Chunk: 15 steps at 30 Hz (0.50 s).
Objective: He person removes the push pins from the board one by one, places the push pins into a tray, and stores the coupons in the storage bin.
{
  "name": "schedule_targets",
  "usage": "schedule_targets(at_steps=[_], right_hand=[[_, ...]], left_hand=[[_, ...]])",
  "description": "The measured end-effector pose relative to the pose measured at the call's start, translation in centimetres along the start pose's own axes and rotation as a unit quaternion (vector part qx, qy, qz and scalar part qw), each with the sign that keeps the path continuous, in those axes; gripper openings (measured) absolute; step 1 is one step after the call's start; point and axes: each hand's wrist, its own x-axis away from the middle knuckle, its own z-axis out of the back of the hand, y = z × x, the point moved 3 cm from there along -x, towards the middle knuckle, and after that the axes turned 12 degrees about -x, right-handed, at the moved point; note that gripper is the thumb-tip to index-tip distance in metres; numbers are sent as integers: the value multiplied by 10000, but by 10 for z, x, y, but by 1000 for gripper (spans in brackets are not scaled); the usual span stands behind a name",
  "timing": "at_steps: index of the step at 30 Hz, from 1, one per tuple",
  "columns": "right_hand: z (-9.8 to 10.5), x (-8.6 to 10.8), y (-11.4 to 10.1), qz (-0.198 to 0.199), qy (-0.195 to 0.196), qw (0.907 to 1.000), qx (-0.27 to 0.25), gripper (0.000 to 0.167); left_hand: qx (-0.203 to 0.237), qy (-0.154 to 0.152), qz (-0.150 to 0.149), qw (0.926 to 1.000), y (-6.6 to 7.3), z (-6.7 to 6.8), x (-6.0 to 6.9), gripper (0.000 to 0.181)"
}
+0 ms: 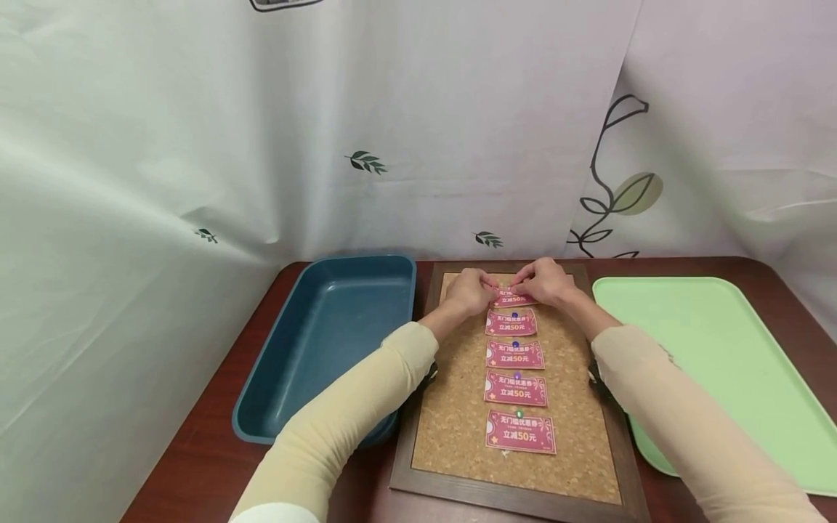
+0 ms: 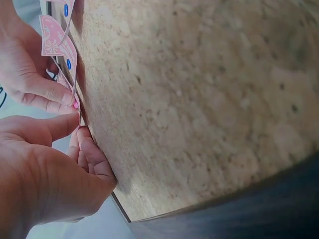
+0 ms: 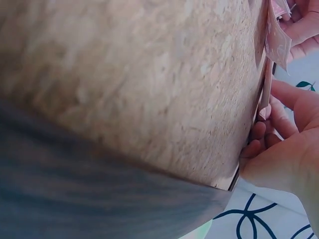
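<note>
In the head view, a column of pink coupons runs down a framed corkboard. Both hands are at the topmost coupon. My left hand pinches its left side between thumb and fingers. At its right side, my right hand pinches the paper; the right wrist view shows this edge held by the fingertips. A small bright pink spot shows by the right fingertips in the left wrist view; I cannot tell if it is a pin. Lower coupons carry push pins at their top edges: blue, purple and green.
A deep blue tray stands left of the board, partly behind the left sleeve. On the right lies a light green tray, overlapped by the right sleeve. Everything sits on a dark red-brown table against a white patterned sheet.
</note>
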Motion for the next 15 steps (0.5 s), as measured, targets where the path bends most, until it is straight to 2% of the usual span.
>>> schedule_targets(at_steps=[9,15], right_hand=[[-1,-2,-1,44,25,10000,-40,21],[1,-2,1,50,16,10000,-2,21]], left_hand=[[-71,100,-46,9999,-1,-2,-2,7],[50,29,-9,10000,-2,-2,-1,6]])
